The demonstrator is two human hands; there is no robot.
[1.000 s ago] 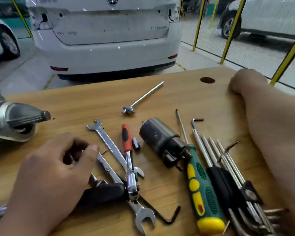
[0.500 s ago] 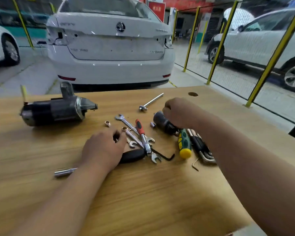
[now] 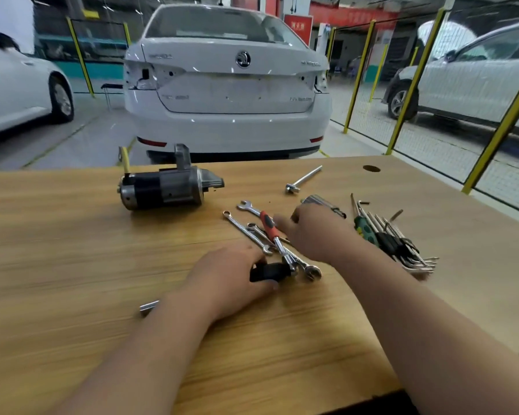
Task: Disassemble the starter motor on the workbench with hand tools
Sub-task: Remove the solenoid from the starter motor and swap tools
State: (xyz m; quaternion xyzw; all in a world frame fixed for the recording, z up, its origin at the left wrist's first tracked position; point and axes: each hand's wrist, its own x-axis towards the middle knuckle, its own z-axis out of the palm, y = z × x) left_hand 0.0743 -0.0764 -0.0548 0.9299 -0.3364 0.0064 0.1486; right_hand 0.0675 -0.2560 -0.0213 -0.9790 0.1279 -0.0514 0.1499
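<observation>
Your right hand (image 3: 315, 232) has slid from the solenoid (image 3: 318, 201) toward the red-handled ratchet (image 3: 269, 225), its grip too blurred to tell; your left hand (image 3: 228, 283) clasps a black tool handle (image 3: 267, 272). Starter motor (image 3: 162, 190) lies left on the workbench (image 3: 72, 265).

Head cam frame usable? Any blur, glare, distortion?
Head view: motion blur smears the right hand, the hex keys and the near workbench grain. The starter motor is sharper, and the left hand gripping the black handle is slightly soft. Head view: wide-angle bending at the edges, ceiling-light streaks on the white car, soft shadows.
</observation>
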